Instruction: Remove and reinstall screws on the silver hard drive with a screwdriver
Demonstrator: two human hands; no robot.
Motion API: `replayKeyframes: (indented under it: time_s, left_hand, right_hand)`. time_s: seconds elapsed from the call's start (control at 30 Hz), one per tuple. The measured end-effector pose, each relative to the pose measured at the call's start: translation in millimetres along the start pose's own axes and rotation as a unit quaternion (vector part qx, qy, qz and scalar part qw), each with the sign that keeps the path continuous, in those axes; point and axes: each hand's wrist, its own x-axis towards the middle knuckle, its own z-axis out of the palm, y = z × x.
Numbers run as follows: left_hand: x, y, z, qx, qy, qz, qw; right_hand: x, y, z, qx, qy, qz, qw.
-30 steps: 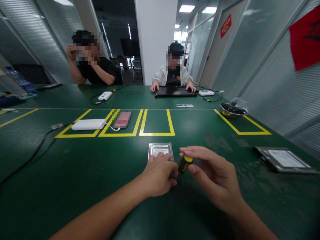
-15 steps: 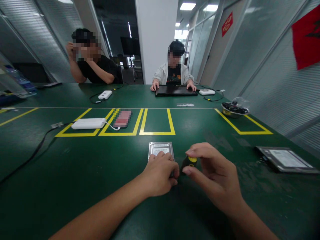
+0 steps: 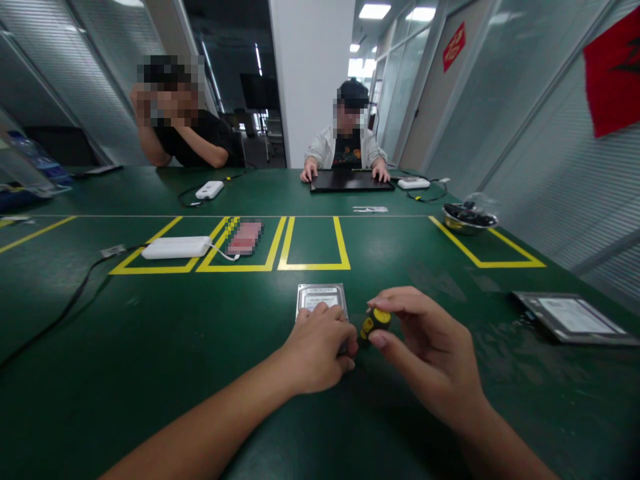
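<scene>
2 hands at a hard drive on the green counter

The left hand (image 3: 320, 347) presses flat on the near edge of the hard drive (image 3: 321, 298); right hand (image 3: 425, 347) fingers pinch a yellow-capped screwdriver (image 3: 374, 322) just beside its right edge. Bare counter (image 3: 150, 347) lies open on both sides.

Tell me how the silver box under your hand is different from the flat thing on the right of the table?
The hard drive is silvery and half covered by the left hand; the flat dark-framed device lies untouched, with no hand near it. The hard drive looks smaller; the device is wider. Both lie flat on the green table and carry a pale label.
</scene>
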Motion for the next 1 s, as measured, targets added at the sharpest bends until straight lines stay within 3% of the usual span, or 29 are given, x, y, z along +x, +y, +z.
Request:
replayKeyframes:
  time_s: [0.4, 0.6, 0.77, 0.9, 1.0]
  left_hand:
    - [-3.2, -0.4, 1.5, -0.024, 0.012, 0.001, 1.0]
    - [-3.3, 0.6, -2.5, -0.04, -0.003, -0.004, 0.999]
    - [-4.0, 0.1, -1.4, -0.045, 0.004, -0.004, 0.999]
    - [-6.3, 0.0, -0.1, -0.046, 0.01, -0.003, 0.999]
    - [-7.9, -0.6, -0.2, -0.045, 0.012, -0.002, 0.999]
  right_hand:
    - [-3.3, -1.5, -1.4, 0.005, 0.025, 0.004, 1.0]
    - [-2.5, -3.3, -9.9, -0.025, 0.135, 0.008, 0.991]
    - [0.2, 1.4, -13.6, -0.061, 0.234, 0.056, 0.969]
    - [1.0, 3.3, -14.5, -0.073, 0.254, 0.057, 0.963]
    - [-0.6, 3.5, -17.3, -0.144, 0.237, 0.044, 0.96]
